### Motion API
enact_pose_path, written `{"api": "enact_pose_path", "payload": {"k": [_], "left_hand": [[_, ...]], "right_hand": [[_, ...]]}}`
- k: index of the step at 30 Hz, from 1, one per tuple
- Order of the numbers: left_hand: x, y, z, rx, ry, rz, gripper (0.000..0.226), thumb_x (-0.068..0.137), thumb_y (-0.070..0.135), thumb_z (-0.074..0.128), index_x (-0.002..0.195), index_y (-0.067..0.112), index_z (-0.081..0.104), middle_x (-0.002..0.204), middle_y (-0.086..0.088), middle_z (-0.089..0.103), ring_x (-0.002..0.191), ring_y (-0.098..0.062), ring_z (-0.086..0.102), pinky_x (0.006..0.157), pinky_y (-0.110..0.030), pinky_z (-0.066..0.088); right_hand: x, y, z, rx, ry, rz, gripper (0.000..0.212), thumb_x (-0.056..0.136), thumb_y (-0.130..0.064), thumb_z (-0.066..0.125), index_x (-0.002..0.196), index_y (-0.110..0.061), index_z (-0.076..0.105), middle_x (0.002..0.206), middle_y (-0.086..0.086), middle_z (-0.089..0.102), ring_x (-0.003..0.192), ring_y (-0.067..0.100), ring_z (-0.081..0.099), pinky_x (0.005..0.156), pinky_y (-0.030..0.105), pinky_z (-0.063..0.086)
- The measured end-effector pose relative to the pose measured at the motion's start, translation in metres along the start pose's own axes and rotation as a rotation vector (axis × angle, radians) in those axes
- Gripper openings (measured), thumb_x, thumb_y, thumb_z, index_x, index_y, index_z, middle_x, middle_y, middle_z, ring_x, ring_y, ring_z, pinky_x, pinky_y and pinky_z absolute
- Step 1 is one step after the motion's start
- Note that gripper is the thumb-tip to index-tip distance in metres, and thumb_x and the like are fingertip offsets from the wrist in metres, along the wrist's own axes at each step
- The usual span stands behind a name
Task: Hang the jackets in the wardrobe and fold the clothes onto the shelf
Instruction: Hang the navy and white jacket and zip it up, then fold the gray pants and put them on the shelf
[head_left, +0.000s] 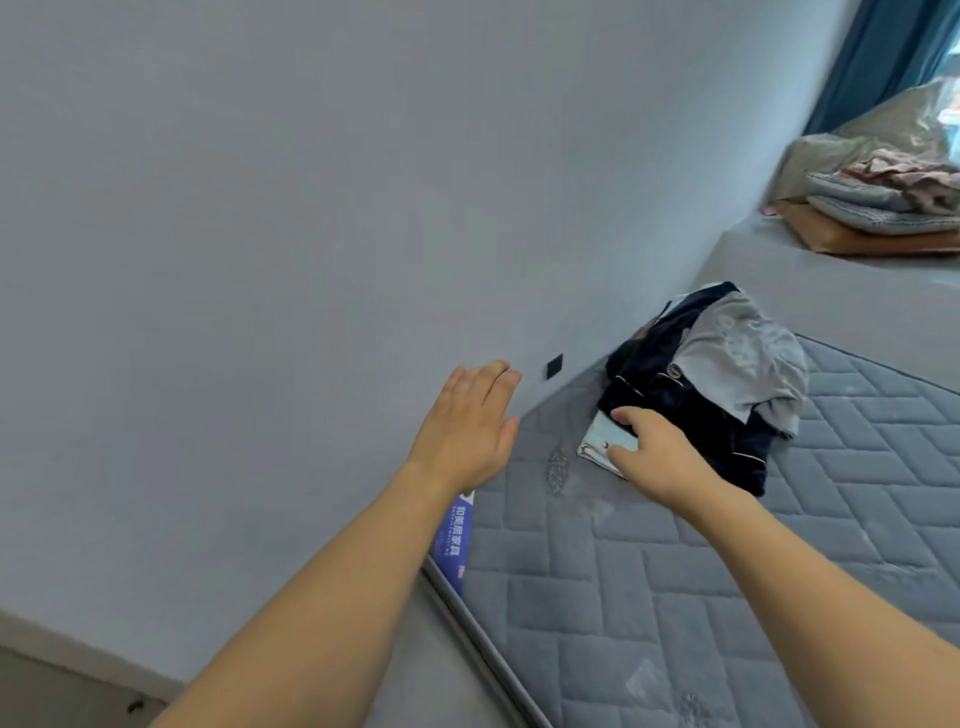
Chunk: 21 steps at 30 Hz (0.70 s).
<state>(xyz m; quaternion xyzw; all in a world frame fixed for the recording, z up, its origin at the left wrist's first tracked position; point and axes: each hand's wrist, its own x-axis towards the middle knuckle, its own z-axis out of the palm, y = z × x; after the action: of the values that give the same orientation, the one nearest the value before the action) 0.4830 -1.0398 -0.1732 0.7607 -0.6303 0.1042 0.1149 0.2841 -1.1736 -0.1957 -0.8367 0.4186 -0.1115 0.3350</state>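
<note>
My right hand (657, 457) pinching light blue folded cloth (605, 441) under dark navy and grey clothes pile (701, 374), centre right on grey quilted mattress (727, 571), left hand (470, 426) open, empty, fingers straight

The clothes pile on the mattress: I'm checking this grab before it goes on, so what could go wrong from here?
1. The right hand grips only the light patterned piece at the bottom of the pile; pulling it may topple the navy garment and grey garment on top.
2. The left hand hovers open, off the pile, so nothing steadies it.
3. The pile sits near the mattress edge by the wall; pieces could slip down there.
</note>
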Motion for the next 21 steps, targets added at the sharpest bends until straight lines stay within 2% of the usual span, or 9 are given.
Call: {"api": "enact_pose_path", "payload": {"k": [7, 12, 15, 19, 21], "left_hand": [[0.144, 0.030, 0.060, -0.069, -0.066, 0.148, 0.053, 0.100, 0.025, 0.049, 0.149, 0.008, 0.037, 0.154, -0.010, 0.035, 0.137, -0.029, 0.035, 0.120, -0.043, 0.016], [0.238, 0.047, 0.131, -0.100, -0.182, 0.272, 0.054, 0.098, 0.025, 0.047, 0.149, 0.010, 0.037, 0.154, -0.008, 0.033, 0.135, -0.028, 0.035, 0.119, -0.040, 0.019], [0.303, 0.053, 0.196, -0.185, -0.242, 0.300, 0.052, 0.098, 0.024, 0.048, 0.148, 0.010, 0.038, 0.154, -0.008, 0.033, 0.137, -0.026, 0.034, 0.118, -0.038, 0.023], [0.385, 0.062, 0.311, -0.373, -0.333, 0.215, 0.051, 0.099, 0.021, 0.049, 0.147, 0.011, 0.037, 0.154, -0.005, 0.031, 0.137, -0.022, 0.033, 0.109, -0.029, 0.030], [0.421, 0.068, 0.372, -0.407, -0.381, 0.199, 0.051, 0.099, 0.019, 0.049, 0.147, 0.011, 0.036, 0.153, -0.003, 0.031, 0.137, -0.023, 0.035, 0.107, -0.030, 0.033]], "right_hand": [[0.087, 0.100, -0.052, 0.128, 0.117, 0.203, 0.059, 0.090, -0.014, 0.055, 0.147, -0.013, 0.039, 0.150, 0.006, 0.040, 0.137, 0.023, 0.039, 0.106, 0.031, 0.035], [0.149, 0.171, -0.065, 0.130, 0.165, 0.343, 0.064, 0.089, -0.013, 0.054, 0.149, -0.014, 0.034, 0.153, 0.007, 0.035, 0.138, 0.026, 0.037, 0.102, 0.032, 0.036], [0.201, 0.218, -0.063, 0.131, 0.209, 0.410, 0.063, 0.088, -0.012, 0.053, 0.148, -0.014, 0.034, 0.151, 0.009, 0.035, 0.135, 0.028, 0.038, 0.103, 0.038, 0.039], [0.275, 0.294, -0.042, 0.119, 0.262, 0.465, 0.063, 0.092, -0.015, 0.052, 0.151, -0.016, 0.028, 0.154, 0.007, 0.029, 0.139, 0.026, 0.032, 0.108, 0.040, 0.035], [0.311, 0.338, -0.029, 0.089, 0.286, 0.469, 0.061, 0.094, -0.016, 0.050, 0.151, -0.017, 0.029, 0.154, 0.006, 0.029, 0.139, 0.025, 0.031, 0.111, 0.041, 0.033]]}}
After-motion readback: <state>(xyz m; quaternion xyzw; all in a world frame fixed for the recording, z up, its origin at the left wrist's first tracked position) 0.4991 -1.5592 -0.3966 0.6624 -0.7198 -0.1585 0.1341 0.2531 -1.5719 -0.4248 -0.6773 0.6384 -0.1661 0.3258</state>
